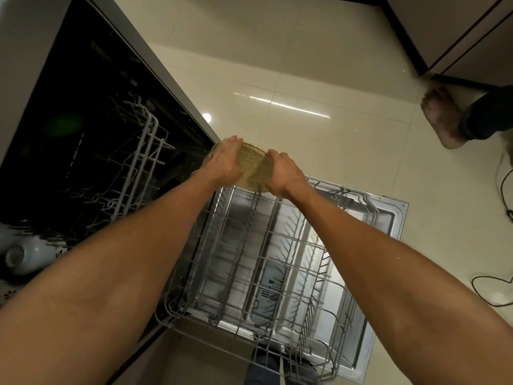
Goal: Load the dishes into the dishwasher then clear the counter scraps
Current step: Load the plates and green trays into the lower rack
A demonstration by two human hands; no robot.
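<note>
Both hands hold a round speckled tan plate [252,166] upright over the far end of the dishwasher's lower rack [266,262]. My left hand [223,162] grips its left edge and my right hand [283,173] grips its right edge. The plate's bottom edge sits at the tines of the pulled-out grey wire rack, which lies over the open steel door [388,218]. The upper rack [141,162] juts from the dark dishwasher cavity on the left. Apart from that plate, the lower rack holds no dishes.
White bowls [25,254] rest at the left edge by the dishwasher. Another person's bare foot [441,118] stands on the cream tile floor at right, near dark cabinets [458,37]. Black cables [497,290] trail along the floor at the right edge.
</note>
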